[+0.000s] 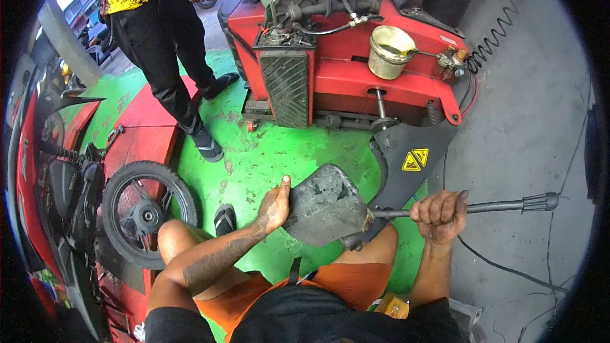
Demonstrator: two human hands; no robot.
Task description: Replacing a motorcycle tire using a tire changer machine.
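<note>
A broad, scuffed black bead breaker paddle stands in front of my knees, on the dark arm of a red tire changer. My left hand grips the paddle's left edge, thumb pointing up; its fingers are mostly hidden behind the plate. My right hand is closed in a fist around the long black bead breaker lever, which runs right from the paddle to a ribbed grip at its end. Dark smudges mark the right hand's fingers.
A whitish bucket sits on the machine. Left of me, a spoked wheel lies on a red platform near a motorcycle. Another person stands at the far left. A coiled hose hangs by the grey wall.
</note>
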